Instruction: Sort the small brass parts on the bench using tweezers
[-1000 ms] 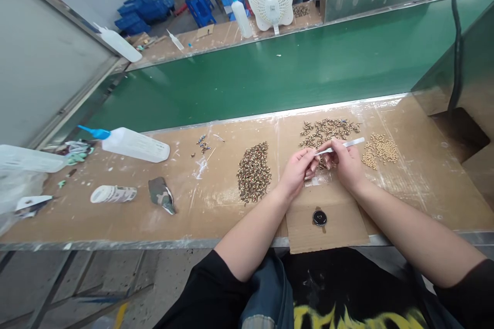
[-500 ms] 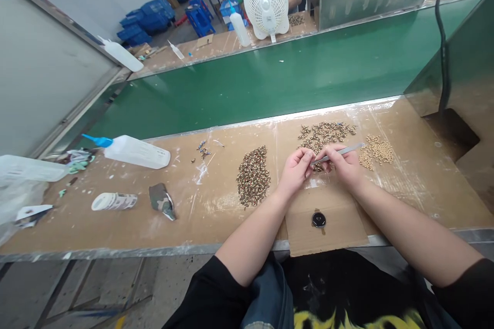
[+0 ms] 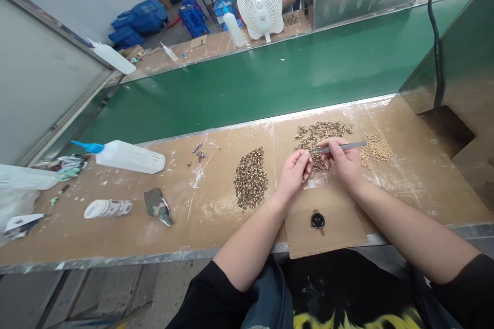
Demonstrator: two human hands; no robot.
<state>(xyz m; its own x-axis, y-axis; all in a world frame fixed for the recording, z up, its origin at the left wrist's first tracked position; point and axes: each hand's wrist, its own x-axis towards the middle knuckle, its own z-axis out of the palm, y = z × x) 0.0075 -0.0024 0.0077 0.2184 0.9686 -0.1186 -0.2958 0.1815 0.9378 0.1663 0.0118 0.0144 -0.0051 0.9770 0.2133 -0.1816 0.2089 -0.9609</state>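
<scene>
We're pinching the metal tweezers point(image 3: 339, 147) in our right hand point(image 3: 345, 165), fingers pressed together on the shaft, tips pointing left toward our left hand point(image 3: 294, 174). The left fingertips are closing on something tiny, too small to tell, just right of frame centre. Both hands are hovering over the near edge of the brass fittings pile point(image 3: 322, 133). The pale bead pile point(image 3: 374, 148) is sitting just to its right, and the darker ring pile point(image 3: 250, 179) to the left of the hands.

Risk as we're judging it: the piece is so small that a slip of the tweezers could flick it into a neighbouring pile or off the bench edge, and a wrist could be scattering the loose heaps.

Everything is lying on the cardboard-covered bench point(image 3: 216, 205), taped and glue-stained, with a squeeze bottle point(image 3: 129, 156) at left. A green conveyor belt point(image 3: 270, 79) is running behind, with a white fan point(image 3: 259, 2) at upper centre.
</scene>
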